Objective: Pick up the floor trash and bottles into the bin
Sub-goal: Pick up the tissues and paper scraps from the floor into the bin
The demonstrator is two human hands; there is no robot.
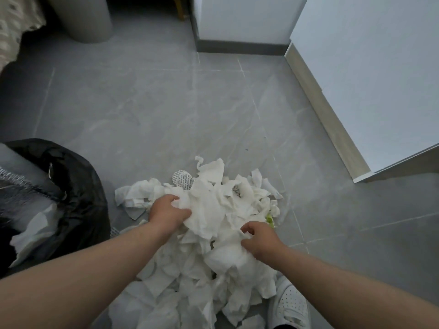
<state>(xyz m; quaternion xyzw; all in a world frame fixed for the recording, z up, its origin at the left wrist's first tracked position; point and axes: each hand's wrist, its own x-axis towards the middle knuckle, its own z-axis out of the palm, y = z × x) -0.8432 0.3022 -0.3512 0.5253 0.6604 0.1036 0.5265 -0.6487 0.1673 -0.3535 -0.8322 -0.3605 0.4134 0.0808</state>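
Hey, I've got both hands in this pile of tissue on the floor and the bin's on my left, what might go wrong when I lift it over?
1. The tissue pile is loose, torn pieces; the left hand and right hand each grip only a part, so scraps will likely drop on the way.
2. The bin already looks quite full, so a big armful may spill over its rim.
3. A round printed piece and something green sit at the pile's edges and could be left behind.

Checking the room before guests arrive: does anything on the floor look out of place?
Yes. A big pile of crumpled white tissue is strewn over the grey tile floor beside the black-lined bin. Both hands, left hand and right hand, are gathering it.
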